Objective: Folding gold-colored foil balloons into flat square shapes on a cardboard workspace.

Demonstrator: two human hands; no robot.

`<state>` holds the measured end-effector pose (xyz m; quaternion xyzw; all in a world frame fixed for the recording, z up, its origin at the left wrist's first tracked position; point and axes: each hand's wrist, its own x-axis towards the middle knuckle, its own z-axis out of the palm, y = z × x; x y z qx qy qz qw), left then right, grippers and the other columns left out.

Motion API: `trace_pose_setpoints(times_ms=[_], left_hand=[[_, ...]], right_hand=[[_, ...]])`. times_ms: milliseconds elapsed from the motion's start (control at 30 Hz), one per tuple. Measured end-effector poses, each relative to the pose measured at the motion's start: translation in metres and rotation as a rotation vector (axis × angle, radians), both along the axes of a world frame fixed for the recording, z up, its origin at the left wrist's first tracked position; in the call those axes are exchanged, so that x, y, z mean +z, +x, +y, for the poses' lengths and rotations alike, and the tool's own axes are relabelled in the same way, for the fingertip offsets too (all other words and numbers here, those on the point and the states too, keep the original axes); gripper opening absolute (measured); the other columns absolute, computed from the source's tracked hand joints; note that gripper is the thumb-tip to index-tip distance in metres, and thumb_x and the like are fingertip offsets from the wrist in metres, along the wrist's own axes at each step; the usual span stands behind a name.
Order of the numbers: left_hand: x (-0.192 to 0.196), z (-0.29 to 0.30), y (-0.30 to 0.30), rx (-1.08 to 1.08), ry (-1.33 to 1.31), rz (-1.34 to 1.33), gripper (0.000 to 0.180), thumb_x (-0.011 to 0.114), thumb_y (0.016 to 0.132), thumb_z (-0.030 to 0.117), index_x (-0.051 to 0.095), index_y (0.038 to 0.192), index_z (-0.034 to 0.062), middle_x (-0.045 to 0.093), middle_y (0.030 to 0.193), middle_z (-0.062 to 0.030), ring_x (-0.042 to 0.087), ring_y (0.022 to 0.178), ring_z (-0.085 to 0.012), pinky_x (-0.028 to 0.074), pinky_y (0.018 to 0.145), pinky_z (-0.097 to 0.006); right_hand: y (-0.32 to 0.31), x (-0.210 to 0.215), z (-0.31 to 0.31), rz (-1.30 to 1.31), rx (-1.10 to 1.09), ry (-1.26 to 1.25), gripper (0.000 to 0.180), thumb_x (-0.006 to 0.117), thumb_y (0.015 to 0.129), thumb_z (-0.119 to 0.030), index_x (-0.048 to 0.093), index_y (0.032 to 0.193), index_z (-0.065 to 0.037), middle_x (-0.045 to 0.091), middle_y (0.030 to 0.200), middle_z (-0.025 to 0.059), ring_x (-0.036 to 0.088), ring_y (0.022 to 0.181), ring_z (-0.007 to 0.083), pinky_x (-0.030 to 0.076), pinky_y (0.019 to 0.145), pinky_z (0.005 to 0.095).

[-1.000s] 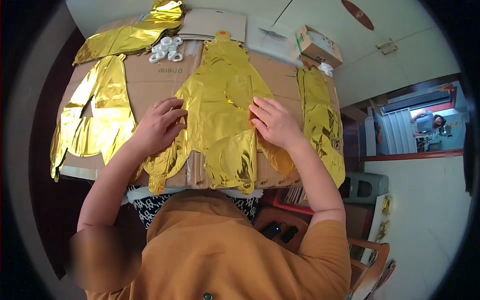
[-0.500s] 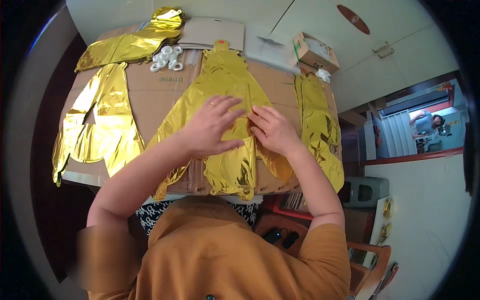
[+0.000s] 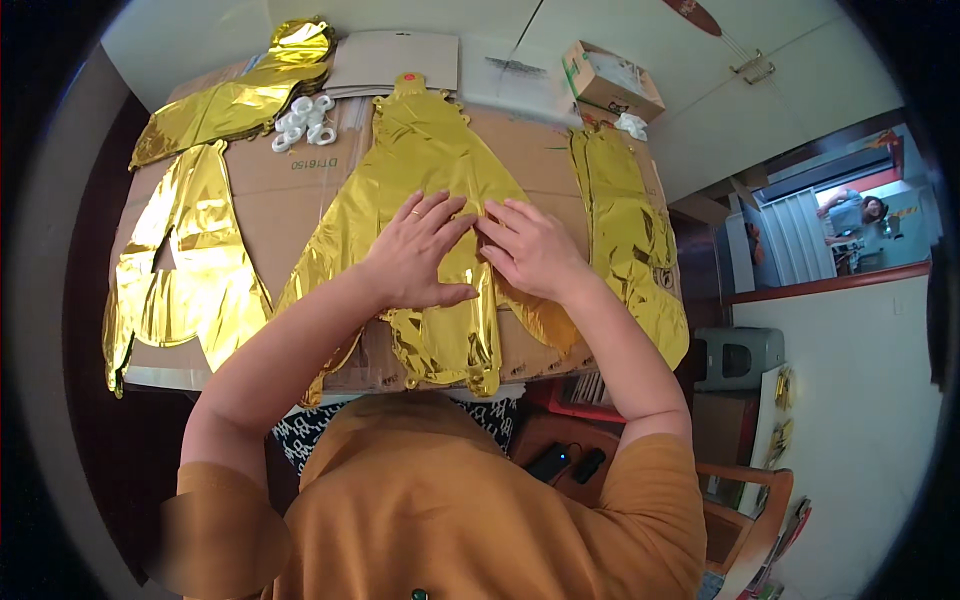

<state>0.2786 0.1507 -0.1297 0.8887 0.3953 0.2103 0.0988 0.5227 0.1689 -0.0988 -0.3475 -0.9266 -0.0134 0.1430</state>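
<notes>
A flat gold foil balloon [image 3: 420, 160] lies spread on the cardboard-covered table [image 3: 290, 200], straight in front of me. My left hand [image 3: 415, 255] rests palm down on its middle, fingers spread, a ring on one finger. My right hand [image 3: 530, 250] presses the foil just to the right, its fingertips almost meeting the left hand's. Both hands lie flat on the foil without gripping it. The balloon's lower end [image 3: 450, 350] hangs at the table's near edge.
More flat gold foil balloons lie at the left [image 3: 185, 270], far left [image 3: 235, 100] and right [image 3: 630, 230]. White tape rolls [image 3: 305, 120] sit near the back beside a cardboard sheet [image 3: 395, 62] and a small box [image 3: 610, 85]. A wooden chair [image 3: 750, 510] stands lower right.
My left hand has slid rightward from the balloon's left edge to its middle, and the right hand has moved slightly up; the two now nearly touch.
</notes>
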Motion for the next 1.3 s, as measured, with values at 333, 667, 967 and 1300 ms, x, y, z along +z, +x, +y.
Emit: trace_pose_setpoints(times_ms=[333, 667, 967, 1300], left_hand=[[0.001, 0.000, -0.001, -0.005, 0.012, -0.016, 0.095, 0.074, 0.078, 0.064, 0.046, 0.149, 0.0080, 0.043, 0.152, -0.0205, 0.035, 0.146, -0.0417, 0.023, 0.123, -0.057], [-0.001, -0.002, -0.003, 0.040, 0.053, -0.007, 0.085, 0.070, 0.082, 0.062, 0.052, 0.142, 0.0042, 0.048, 0.147, -0.0179, 0.038, 0.144, -0.0384, 0.025, 0.122, -0.056], [-0.005, 0.002, -0.001, 0.026, 0.047, -0.041, 0.083, 0.075, 0.080, 0.056, 0.053, 0.141, 0.0046, 0.049, 0.147, -0.0182, 0.040, 0.143, -0.0393, 0.028, 0.120, -0.059], [-0.001, 0.001, -0.005, 0.043, 0.008, -0.043, 0.085, 0.075, 0.079, 0.057, 0.053, 0.141, 0.0031, 0.049, 0.146, -0.0198, 0.040, 0.143, -0.0399, 0.027, 0.121, -0.058]], right_hand=[[0.001, -0.005, -0.003, -0.007, -0.020, 0.034, 0.050, 0.074, 0.088, -0.036, 0.066, 0.130, -0.011, 0.062, 0.140, 0.0119, 0.059, 0.126, 0.0347, 0.051, 0.103, 0.0459], [0.001, -0.009, -0.004, 0.022, -0.027, 0.047, 0.048, 0.075, 0.087, -0.037, 0.068, 0.128, -0.012, 0.063, 0.138, 0.0117, 0.060, 0.125, 0.0339, 0.052, 0.101, 0.0454], [0.015, -0.001, -0.006, 0.378, -0.193, -0.168, 0.046, 0.071, 0.091, -0.036, 0.066, 0.128, -0.010, 0.067, 0.129, 0.0136, 0.063, 0.121, 0.0343, 0.051, 0.101, 0.0446], [0.039, 0.037, -0.070, -0.048, -0.845, -0.294, 0.059, 0.077, 0.082, -0.044, 0.063, 0.119, 0.000, 0.068, 0.115, 0.0216, 0.065, 0.111, 0.0365, 0.051, 0.097, 0.0462]])
